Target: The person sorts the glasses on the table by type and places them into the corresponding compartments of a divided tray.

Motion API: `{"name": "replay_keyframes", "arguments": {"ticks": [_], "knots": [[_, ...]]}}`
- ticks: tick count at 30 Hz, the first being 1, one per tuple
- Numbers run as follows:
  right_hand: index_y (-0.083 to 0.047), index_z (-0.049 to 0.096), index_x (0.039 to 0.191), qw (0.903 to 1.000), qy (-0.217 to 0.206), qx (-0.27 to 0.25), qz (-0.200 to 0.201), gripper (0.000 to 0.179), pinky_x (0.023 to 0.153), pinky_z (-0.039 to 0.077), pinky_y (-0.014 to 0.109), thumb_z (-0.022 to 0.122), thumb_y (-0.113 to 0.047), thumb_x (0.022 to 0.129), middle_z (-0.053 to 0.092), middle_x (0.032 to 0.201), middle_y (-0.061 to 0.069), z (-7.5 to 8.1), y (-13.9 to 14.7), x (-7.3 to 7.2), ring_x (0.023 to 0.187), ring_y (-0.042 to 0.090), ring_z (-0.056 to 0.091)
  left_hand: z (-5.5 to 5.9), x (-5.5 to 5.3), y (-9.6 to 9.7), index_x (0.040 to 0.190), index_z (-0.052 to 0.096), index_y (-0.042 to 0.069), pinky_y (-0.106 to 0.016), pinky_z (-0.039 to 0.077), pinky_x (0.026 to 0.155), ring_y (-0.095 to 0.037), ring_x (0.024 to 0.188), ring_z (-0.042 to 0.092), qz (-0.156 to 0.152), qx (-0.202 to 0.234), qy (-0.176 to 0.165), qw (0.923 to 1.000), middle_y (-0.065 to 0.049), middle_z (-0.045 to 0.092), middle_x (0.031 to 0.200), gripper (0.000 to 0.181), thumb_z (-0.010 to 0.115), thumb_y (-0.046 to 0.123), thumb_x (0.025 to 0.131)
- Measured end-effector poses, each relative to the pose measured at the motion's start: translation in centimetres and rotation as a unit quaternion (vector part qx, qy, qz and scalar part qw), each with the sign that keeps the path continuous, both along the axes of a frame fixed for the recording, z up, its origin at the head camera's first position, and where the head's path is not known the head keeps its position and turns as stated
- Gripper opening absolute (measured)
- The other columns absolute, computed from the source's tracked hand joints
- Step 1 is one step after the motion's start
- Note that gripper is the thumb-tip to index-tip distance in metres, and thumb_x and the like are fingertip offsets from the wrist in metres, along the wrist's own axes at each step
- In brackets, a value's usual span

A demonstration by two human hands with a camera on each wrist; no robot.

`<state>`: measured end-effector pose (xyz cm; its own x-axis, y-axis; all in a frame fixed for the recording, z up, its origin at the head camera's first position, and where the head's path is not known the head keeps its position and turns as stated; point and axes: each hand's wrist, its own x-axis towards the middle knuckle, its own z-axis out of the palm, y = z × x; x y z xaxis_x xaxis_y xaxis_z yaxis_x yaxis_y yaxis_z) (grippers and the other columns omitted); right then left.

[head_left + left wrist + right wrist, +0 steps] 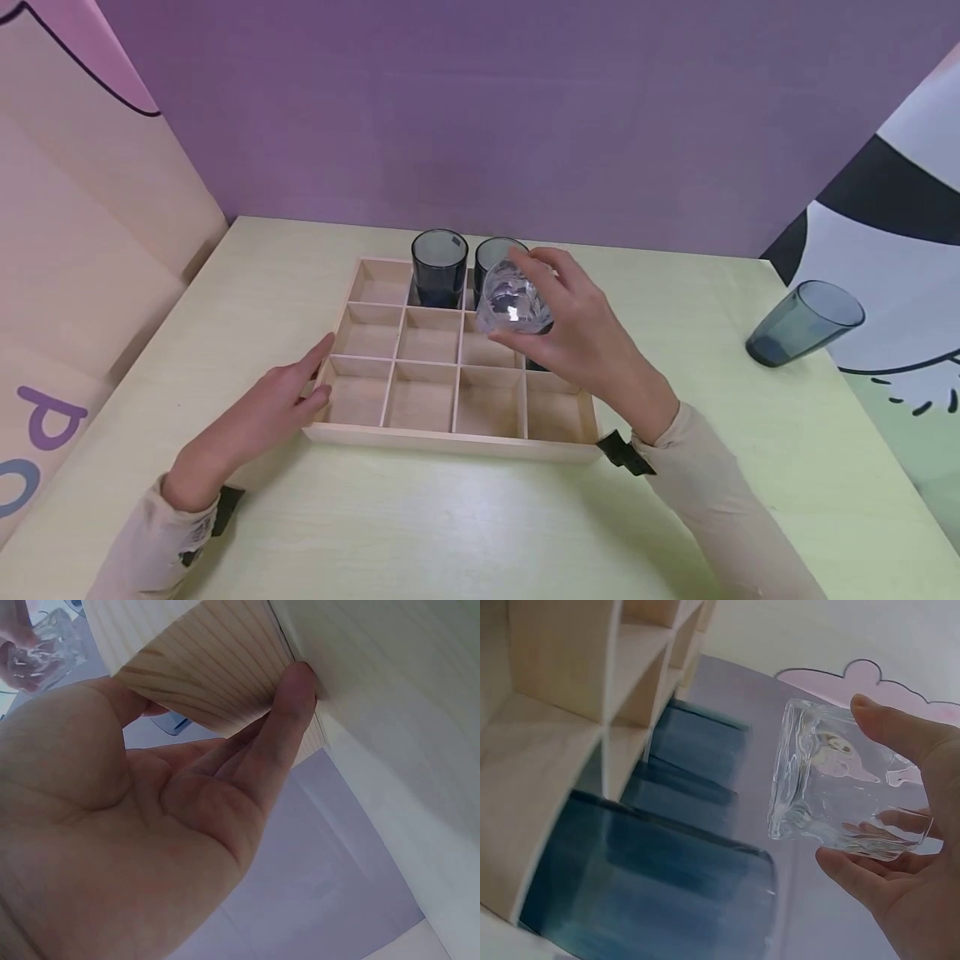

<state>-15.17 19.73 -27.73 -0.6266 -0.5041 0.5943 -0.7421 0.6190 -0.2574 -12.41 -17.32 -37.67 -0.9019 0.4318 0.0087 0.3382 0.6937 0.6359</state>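
Your right hand (585,325) pinches the clear glass (513,304) between thumb and fingers, holding it in the air over the box (450,446). Your left hand (273,400) rests against the box's left wall, fingers extended and pressing it rather than curled round it; keep that pressure light and steady so the box neither slides nor tips.

From the head view you cannot tell exactly which compartment lies under the glass, so judge its height by the gap seen from the right wrist. The glass looks smooth and heavy at its thick base: pinch evenly, don't squeeze hard, and keep its base facing down. Any lowering should be slow and straight, with your fingertips high on the sides so they clear the dividers.

The box has 12 compartments, 3 rows of 4. Watch the 2 dark glasses in its far row, the left glass (439,271) and the right glass (491,254); the latter is partly behind your hand and easiest to knock. A 3rd dark glass (652,877) is nearest your right wrist, mostly hidden from above.

Farther out, a blue-grey glass (806,325) stands near the right edge of the table (480,517), well apart from the box; keep your sleeve and elbow away from it.
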Motion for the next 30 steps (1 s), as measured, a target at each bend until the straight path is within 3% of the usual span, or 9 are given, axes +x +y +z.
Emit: {"name": "replay_keyframes", "arguments": {"ticks": [7,12,22,30], "knots": [[-0.007,0.041,0.150,0.9955,-0.091,0.003,-0.026,0.092,0.086,0.052,0.044,0.089,-0.029,0.075,0.047,0.137,0.014,-1.1,-0.5,-0.7,0.113,0.029,0.054,0.1,0.1,0.1,0.159,0.014,0.002,-0.035,0.044,0.075,-0.013,0.074,0.054,0.003,-0.006,0.004,1.0000,-0.024,0.056,0.134,0.068,0.049,0.015,0.102],[-0.010,0.034,0.155,0.9879,-0.145,0.030,-0.047,0.098,0.092,0.049,0.047,0.087,-0.035,0.077,0.044,0.142,0.013,-1.8,-0.7,-1.1,0.116,0.029,0.052,0.2,0.1,0.1,0.159,0.014,0.002,-0.034,0.044,0.073,-0.013,0.070,0.052,0.004,-0.005,0.001,1.0000,-0.026,0.054,0.137,0.068,0.049,0.014,0.102],[-0.005,0.042,0.150,0.9869,-0.144,0.050,-0.054,0.093,0.090,0.051,0.044,0.087,-0.038,0.076,0.045,0.139,0.014,-2.7,-1.1,-1.7,0.108,0.029,0.058,0.3,0.2,0.2,0.159,0.013,0.003,-0.034,0.043,0.073,-0.011,0.066,0.047,0.002,-0.001,0.003,1.0000,-0.022,0.052,0.140,0.067,0.047,0.014,0.102],[-0.006,0.045,0.148,0.9860,-0.127,0.083,-0.069,0.091,0.091,0.051,0.045,0.085,-0.045,0.076,0.048,0.138,0.013,-2.9,-1.1,-2.1,0.114,0.028,0.055,0.5,0.3,0.3,0.159,0.013,0.002,-0.029,0.041,0.065,-0.007,0.055,0.037,0.005,0.003,-0.005,1.0000,-0.021,0.056,0.130,0.068,0.048,0.014,0.102]]}}
